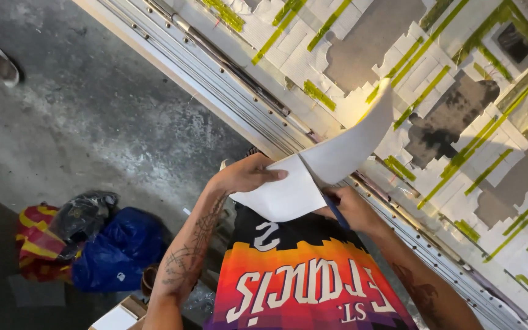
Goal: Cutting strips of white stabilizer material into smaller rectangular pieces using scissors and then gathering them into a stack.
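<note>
**Two hands, one white sheet, one blue tool**

The left hand (245, 176) pinched the white sheet (319, 168) at its left edge, thumb on top and fingers beneath, closed on it. The right hand (352, 208) was wrapped shut around a blue tool (336, 211), whose tip met the sheet along a slit near mid-frame. The sheet sat at centre frame, above the person's orange jersey (307, 287), its upper flap curling toward the upper right.

Behind it, a large panel (459, 91) filled the right half of the frame, covered in white pieces and many yellow-green tape strips (423, 95), with a metal rail (227, 67) along its edge. At lower left, two bags lay on the grey concrete floor (93, 110): one blue (120, 250), one red and yellow (38, 244). One shoe (4, 64) showed at upper left.
</note>
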